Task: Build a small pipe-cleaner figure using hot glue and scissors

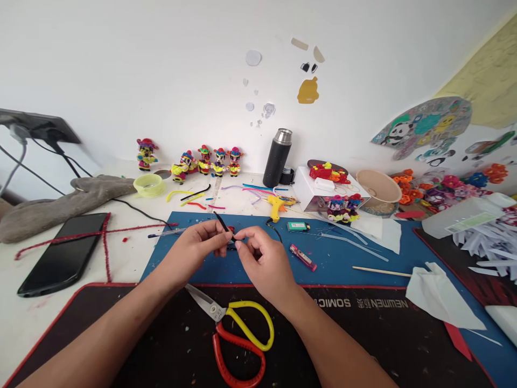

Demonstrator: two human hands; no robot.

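Note:
A short black pipe cleaner is pinched between my two hands above the blue mat. My left hand grips it with thumb and forefinger, its upper end sticking out past the fingers. The fingertips of my right hand close on its lower end, close to the left thumb. Something small and dark lies partly hidden behind the fingers; I cannot make it out. Just below my hands, scissors with one yellow and one red handle rest on the black mat, their blade tips partly covered by my left wrist.
Behind the mat stand several pipe-cleaner figures, a black thermos and a yellow glue gun. A pink lighter and a wooden stick lie to the right. At left is a phone with red pipe cleaners across it.

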